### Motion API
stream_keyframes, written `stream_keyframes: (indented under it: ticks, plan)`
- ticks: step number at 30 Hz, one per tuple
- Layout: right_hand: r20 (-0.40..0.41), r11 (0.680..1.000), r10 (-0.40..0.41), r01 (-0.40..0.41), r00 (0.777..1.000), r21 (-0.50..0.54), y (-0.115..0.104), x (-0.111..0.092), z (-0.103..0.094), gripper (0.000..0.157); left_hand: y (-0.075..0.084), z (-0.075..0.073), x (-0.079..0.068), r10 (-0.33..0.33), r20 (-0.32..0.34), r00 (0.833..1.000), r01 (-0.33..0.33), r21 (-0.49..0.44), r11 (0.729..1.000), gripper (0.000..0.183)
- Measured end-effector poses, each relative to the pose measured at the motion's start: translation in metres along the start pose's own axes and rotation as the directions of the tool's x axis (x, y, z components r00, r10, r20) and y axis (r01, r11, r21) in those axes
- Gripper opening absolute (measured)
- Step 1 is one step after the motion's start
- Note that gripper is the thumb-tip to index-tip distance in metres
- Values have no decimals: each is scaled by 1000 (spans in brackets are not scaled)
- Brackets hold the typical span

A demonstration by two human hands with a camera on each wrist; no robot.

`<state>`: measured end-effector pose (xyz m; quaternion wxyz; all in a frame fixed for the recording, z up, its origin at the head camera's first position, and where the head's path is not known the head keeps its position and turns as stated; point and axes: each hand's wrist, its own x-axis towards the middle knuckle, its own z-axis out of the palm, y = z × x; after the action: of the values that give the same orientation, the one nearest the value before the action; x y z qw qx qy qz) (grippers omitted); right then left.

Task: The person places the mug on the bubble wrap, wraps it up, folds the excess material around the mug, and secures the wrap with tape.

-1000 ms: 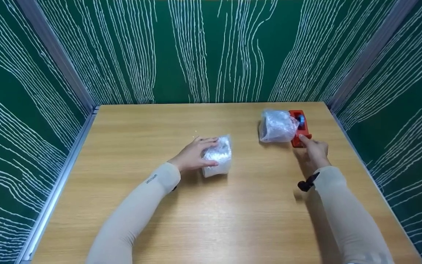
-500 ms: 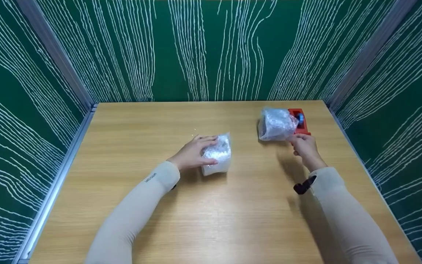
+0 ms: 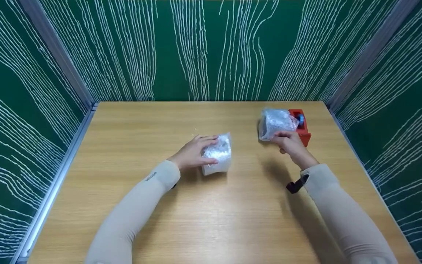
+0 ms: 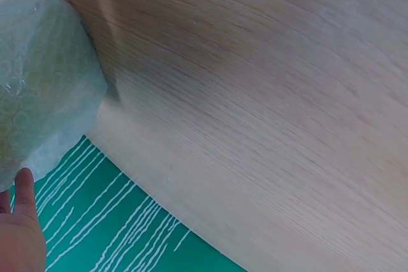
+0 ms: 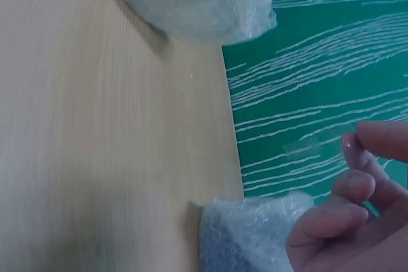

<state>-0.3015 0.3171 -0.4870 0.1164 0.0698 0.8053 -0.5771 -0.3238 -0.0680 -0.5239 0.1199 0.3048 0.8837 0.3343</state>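
Note:
In the head view my left hand holds a bubble-wrapped bundle at the middle of the table, thumb and fingers spread around its left side. The left wrist view shows the bundle's rounded wrap close up, a fingertip at its edge. My right hand is raised to the right, thumb and forefinger pinching a short strip of clear tape. In the head view it overlaps the front of a second bubble-wrapped bundle. Just right of that bundle lies a red tape dispenser with a blue roll core.
The wooden table ends at a green back wall with white wavy lines. Similar walls and metal posts stand at both sides. A dark wrist strap sticks out below my right sleeve.
My right hand has left the tape dispenser and moved left, in front of the second bundle. The left hand and its bundle have stayed in place.

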Motion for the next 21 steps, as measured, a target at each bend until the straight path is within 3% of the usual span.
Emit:
stream_keyframes:
  ticks: [4,9,15,21]
  plan:
    - [75,1000,9,-8,997,-6,-9,0,6,30,0,0,0,5,-4,1000,-5,-8,1000,82]
    - [154,998,-56,61,987,-28,-15,2,11,24,1,-1,0,-4,-2,1000,4,-24,1000,80]
    - [228,990,-138,139,964,12,-23,5,16,16,4,-4,-1,-32,16,999,33,-86,996,80]
    - [310,985,-169,173,935,17,-32,5,23,22,4,-6,-2,-80,37,996,85,-156,984,79]
